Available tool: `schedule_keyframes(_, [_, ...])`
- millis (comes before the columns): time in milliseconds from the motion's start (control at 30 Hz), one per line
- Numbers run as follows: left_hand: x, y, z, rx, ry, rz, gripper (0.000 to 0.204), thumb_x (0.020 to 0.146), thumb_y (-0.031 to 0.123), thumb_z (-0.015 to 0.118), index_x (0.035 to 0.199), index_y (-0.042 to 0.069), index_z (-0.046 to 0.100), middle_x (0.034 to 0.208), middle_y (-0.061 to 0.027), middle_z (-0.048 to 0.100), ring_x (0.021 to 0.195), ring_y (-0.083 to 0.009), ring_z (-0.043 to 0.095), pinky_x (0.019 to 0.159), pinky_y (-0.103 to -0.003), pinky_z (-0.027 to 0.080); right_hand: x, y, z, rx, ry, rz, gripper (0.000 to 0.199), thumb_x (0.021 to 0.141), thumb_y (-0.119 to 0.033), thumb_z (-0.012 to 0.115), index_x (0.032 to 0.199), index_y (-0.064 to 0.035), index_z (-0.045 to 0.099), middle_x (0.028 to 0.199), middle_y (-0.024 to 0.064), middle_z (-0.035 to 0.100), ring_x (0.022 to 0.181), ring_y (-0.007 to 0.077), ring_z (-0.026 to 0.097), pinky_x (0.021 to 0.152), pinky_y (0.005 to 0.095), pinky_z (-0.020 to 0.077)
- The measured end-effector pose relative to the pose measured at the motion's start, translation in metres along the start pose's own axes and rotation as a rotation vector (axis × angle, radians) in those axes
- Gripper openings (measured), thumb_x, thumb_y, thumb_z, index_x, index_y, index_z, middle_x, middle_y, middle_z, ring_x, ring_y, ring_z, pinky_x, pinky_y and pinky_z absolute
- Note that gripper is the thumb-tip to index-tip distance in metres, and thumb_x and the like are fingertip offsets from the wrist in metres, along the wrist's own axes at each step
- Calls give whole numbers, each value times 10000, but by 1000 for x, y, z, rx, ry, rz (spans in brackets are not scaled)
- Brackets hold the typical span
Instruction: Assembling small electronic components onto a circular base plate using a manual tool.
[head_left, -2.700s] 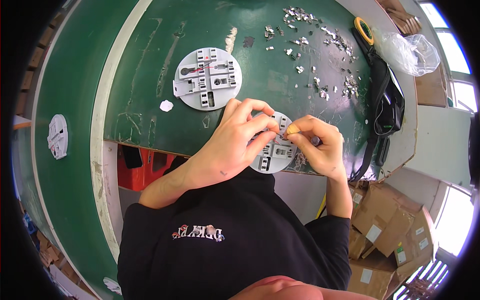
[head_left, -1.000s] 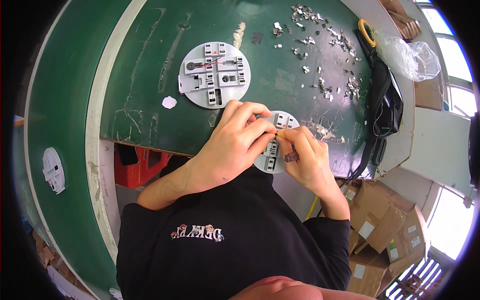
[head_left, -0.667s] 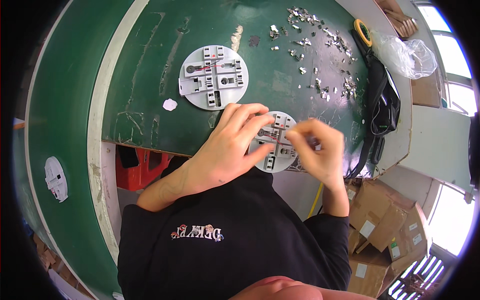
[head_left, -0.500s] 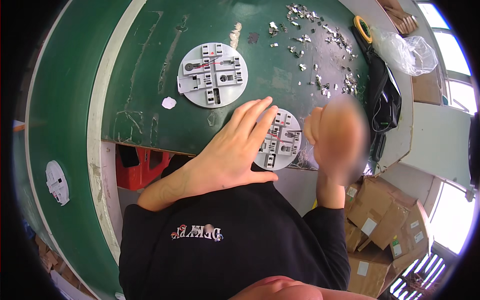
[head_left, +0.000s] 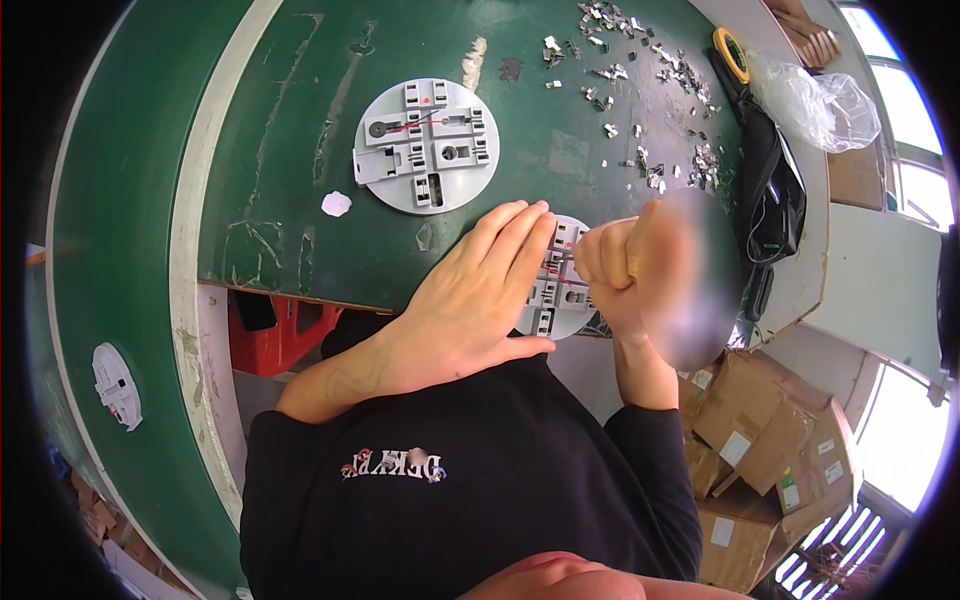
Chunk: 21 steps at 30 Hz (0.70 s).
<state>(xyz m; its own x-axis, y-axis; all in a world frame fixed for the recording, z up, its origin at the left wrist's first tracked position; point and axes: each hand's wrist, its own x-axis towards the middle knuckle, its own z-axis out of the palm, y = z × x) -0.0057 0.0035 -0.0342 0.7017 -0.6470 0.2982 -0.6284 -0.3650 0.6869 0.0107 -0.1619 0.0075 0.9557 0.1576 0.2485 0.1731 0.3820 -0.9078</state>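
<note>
A round light-grey plastic base (head_left: pixel 566 317) with raised slots and a red wire lies at the near table edge. My left hand (head_left: pixel 468 290) rests flat over its left side, fingers stretched together and thumb apart along the near rim. Over the right part of the base is my right hand (head_left: pixel 612 262), its fingers closed. A bit of yellow shows between those fingers; the rest of what they grip is hidden, and a blur covers part of this hand. Farther left sits a second round grey base (head_left: pixel 427 150), with a black round part and red and black wires.
Many small metal clips (head_left: pixel 655 160) are scattered at the far right. Beside them lie a black bag (head_left: pixel 770 190), a yellow tape roll (head_left: pixel 731 55) and a clear plastic bag (head_left: pixel 825 110). Another grey base (head_left: pixel 117 386) is on the left bench. Cardboard boxes (head_left: pixel 765 430) stand lower right.
My right hand has moved left, from beside the base to over its right part. My left hand stays almost where it was.
</note>
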Motion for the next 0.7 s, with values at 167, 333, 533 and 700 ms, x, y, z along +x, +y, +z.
schedule_keyframes(167, [2, 0, 2, 7, 27, 10, 921, 748, 383, 777, 1377, -145, 360, 1423, -288, 382, 1331, -392, 361, 1108, -437, 339, 0, 1, 4, -110, 92, -1, 462, 1079, -358, 306, 665, -155, 335, 432, -61, 235, 394, 69, 130, 389, 253, 153])
schedule_keyframes(333, [2, 0, 4, -1, 11, 7, 919, 749, 387, 775, 1374, -146, 363, 1424, -287, 381, 1326, -392, 364, 1107, -432, 340, 0, -2, -3, 27, 144, 21, 464, 1080, -348, 301, 659, -154, 329, 432, -54, 253, 394, 68, 145, 393, 248, 159])
schedule_keyframes(533, [4, -2, 6, 13, 30, 24, 932, 739, 391, 784, 1378, -137, 358, 1418, -284, 385, 1321, -391, 367, 1104, -431, 343, -8, 5, 7, -190, 163, -46, 432, 1067, -302, 319, 661, -153, 327, 444, -48, 272, 402, 74, 164, 396, 260, 178])
schedule_keyframes(700, [9, -3, 5, -35, 55, 12, 945, 727, 393, 794, 1385, -125, 354, 1414, -281, 388, 1322, -387, 366, 1098, -432, 352, -9, 4, 1, -203, 169, -98, 347, 1016, -179, 345, 671, -141, 342, 465, -45, 303, 412, 80, 197, 400, 275, 201])
